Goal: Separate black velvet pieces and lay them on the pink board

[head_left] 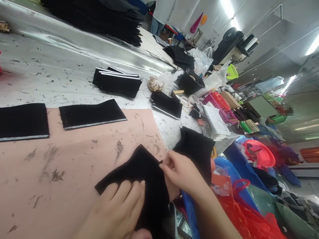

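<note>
A black fabric piece (149, 186) lies at the front edge of the pinkish-tan work sheet (82, 166), partly hanging over it. My left hand (119, 202) is closed on its near part, fingers bent side by side across the cloth and thumb low at the picture's bottom edge. With thumb and forefinger, my right hand (176, 169) pinches the piece's upper right corner. Just beyond that hand is another dark fabric piece (196, 149). Two black strips with pale lower edges, a left strip (23, 121) and a middle strip (92, 114), lie flat along the sheet's far side.
Past the sheet sit a stack of white-edged black pieces (118, 81) and a smaller stack (166, 104). A spiral notebook (215, 119), tape rolls (185, 103) and a black bowl (190, 83) crowd the right. Blue bins (224, 164) and a red bag (249, 212) stand beside my right forearm.
</note>
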Tool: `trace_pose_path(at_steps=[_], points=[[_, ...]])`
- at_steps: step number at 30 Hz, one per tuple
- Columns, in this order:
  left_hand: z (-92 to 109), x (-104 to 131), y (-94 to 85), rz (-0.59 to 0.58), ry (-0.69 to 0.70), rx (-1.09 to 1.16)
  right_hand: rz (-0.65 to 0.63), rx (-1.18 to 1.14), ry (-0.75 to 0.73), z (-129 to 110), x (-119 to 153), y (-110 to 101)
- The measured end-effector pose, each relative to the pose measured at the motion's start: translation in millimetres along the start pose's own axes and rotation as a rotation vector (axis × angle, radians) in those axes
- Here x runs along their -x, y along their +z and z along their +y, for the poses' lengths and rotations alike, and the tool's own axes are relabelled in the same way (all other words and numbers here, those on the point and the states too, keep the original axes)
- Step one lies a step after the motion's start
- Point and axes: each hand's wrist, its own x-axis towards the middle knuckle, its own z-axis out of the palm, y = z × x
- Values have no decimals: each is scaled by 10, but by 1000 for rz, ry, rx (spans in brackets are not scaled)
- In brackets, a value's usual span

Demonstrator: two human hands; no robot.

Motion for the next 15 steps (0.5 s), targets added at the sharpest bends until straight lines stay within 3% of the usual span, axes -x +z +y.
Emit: trace_pose_path(at_steps=[2, 4, 6, 10, 13, 15], points=[[-9, -11, -2, 65, 56, 27, 185, 22, -133, 48, 83, 100], [-12, -17, -1, 59, 76, 42, 359, 79, -330, 83, 179, 230], [-8, -21, 7, 25, 65, 48, 450, 141, -483, 98, 267, 344], [13, -51, 43, -11, 68, 44, 394, 196, -595, 96, 367, 415], [27, -56, 39, -73, 106, 14, 367, 245, -602, 99, 391, 382], [19, -6, -6, -85, 124, -24, 413, 254, -569, 103, 404, 371]])
